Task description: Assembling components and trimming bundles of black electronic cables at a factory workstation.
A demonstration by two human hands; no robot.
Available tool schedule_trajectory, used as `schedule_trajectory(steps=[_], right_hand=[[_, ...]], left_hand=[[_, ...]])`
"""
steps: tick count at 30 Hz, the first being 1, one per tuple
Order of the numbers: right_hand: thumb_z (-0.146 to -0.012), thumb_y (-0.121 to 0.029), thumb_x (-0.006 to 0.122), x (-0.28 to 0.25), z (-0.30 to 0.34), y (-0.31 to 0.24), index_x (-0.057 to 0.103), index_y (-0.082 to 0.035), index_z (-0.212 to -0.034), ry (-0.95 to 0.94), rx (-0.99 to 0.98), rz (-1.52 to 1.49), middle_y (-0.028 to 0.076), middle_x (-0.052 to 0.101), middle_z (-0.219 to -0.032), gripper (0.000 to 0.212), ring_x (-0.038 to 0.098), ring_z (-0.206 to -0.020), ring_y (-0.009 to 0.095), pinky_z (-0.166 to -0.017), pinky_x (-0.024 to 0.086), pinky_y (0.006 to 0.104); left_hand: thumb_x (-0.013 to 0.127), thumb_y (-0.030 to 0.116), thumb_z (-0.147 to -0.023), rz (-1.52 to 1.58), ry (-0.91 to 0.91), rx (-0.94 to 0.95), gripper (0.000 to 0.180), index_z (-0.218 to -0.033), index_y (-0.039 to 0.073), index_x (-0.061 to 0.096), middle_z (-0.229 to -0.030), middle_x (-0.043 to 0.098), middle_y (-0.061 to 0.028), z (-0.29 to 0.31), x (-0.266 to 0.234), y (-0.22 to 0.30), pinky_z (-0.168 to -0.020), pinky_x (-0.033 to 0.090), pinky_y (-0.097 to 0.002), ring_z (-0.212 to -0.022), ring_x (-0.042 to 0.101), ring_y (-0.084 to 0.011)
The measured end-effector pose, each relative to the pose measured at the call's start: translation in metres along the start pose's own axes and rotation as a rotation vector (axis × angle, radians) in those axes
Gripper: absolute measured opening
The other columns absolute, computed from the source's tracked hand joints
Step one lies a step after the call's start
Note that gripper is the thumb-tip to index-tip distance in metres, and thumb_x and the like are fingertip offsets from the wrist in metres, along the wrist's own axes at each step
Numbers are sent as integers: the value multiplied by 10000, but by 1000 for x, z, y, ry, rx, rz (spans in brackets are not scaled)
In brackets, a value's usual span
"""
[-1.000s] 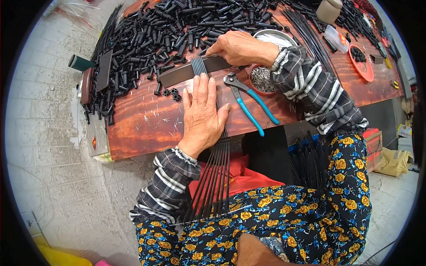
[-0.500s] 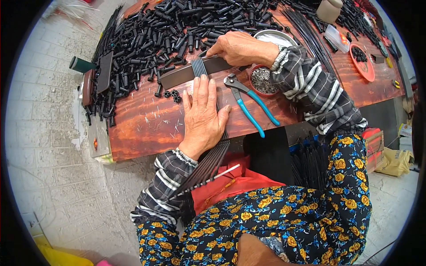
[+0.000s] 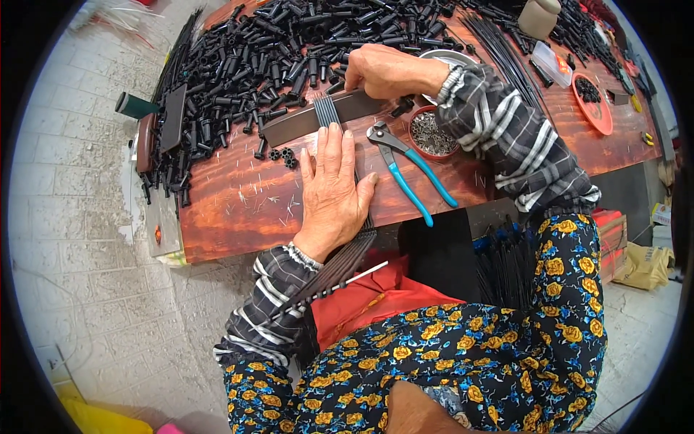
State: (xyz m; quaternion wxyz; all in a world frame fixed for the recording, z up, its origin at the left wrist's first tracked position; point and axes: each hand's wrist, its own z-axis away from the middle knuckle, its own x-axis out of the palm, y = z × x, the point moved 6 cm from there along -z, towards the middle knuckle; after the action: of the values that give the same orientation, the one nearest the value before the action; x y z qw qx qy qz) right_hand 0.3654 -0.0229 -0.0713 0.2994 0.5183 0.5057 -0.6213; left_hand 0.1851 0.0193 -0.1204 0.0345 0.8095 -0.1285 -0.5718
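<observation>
2 risks imo. Left hand (image 3: pixel 331 199) lies flat on the thin rods (image 3: pixel 327 112), fingers straight, not clenched; if it lets up, they could roll out of line. Right hand (image 3: pixel 387 71) is curled over the dark bar (image 3: pixel 289 130), can't tell if it's pinching anything; a bump might skew the tips. Rods: dark tails slanting off the table (image 3: pixel 217 231), then greyish, slim, side by side across the bar.

A red-brown wooden table (image 3: pixel 224 235) carries a broad heap of short black tubes (image 3: pixel 278 71), a flat dark bar (image 3: pixel 295 127), blue-handled tongue-and-groove pliers (image 3: pixel 404 187), a red bowl (image 3: pixel 437 155) of metal bits and a coral oval dish (image 3: pixel 602 126).
</observation>
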Motion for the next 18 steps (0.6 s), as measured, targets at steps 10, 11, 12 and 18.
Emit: schedule_trajectory(steps=[10,11,12,18], right_hand=[[-679,-22,618,4,-9,15,720,-4,-925,1,-83,-302,170,697,-801,267,664,-709,234,-654,509,336],[-668,-20,608,7,-12,18,721,-5,-918,11,-46,-307,168,696,-789,275,663,-705,232,-654,509,336],[-656,-17,597,9,-13,21,723,-5,-911,20,-9,-310,166,695,-778,284,662,-701,231,-653,509,336],[-627,-9,581,12,-20,16,730,-11,-870,-43,71,-339,158,693,-763,286,658,-710,235,-658,504,328]], left_hand=[[593,305,-863,-10,2,3,691,-1399,-46,334,-1494,247,-213,0,3,0,-1122,128,-542,-1409,195,-359],[593,303,-863,-5,4,-4,688,-1398,-47,337,-1493,249,-214,0,4,0,-1122,130,-543,-1407,199,-360],[593,303,-863,-8,-1,-1,688,-1398,-47,337,-1493,249,-214,0,4,-1,-1122,130,-543,-1407,199,-360],[589,300,-869,-6,10,-1,673,-1395,-43,346,-1491,252,-214,1,4,-3,-1120,134,-546,-1406,199,-368]])
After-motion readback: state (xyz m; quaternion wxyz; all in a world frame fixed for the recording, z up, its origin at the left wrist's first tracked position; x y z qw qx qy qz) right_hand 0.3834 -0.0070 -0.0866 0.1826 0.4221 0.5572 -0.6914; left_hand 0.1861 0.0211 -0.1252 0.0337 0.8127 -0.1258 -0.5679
